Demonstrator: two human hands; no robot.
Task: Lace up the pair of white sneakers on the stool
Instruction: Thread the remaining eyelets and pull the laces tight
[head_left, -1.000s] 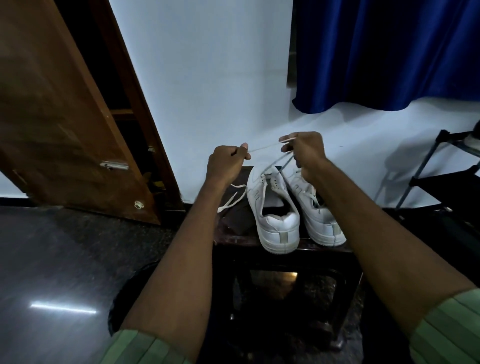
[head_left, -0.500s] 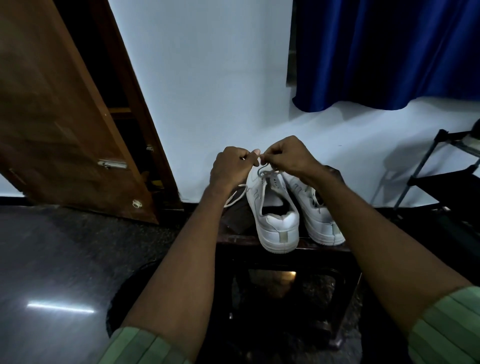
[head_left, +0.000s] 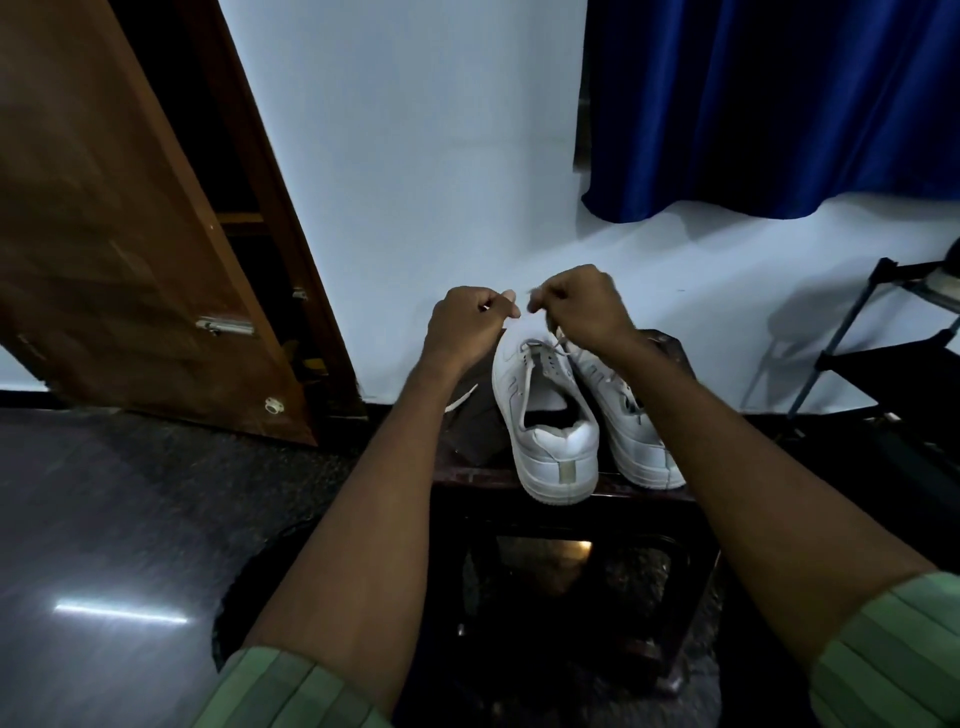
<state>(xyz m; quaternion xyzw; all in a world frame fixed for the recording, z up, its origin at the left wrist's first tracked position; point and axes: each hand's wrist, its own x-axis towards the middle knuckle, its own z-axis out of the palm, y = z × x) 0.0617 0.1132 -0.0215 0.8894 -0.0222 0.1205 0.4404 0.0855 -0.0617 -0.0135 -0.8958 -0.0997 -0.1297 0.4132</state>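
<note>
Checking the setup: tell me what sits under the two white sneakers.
A dark stool bears both white sneakers. A lace end lies beside them. The forearms hide part of the seat.

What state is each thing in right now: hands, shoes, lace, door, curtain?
Left hand: fingers curled, pinching the lace.
Right hand: fingers curled, pinching the lace.
Left shoe: upright on the stool, partly laced.
Right shoe: upright beside it, touching.
Lace: loose end hanging left.
Door: open.
Curtain: hanging, drawn.

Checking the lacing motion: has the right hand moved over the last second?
Yes. The right hand moved left and down, closer to the left sneaker's toe and the left hand.
</note>
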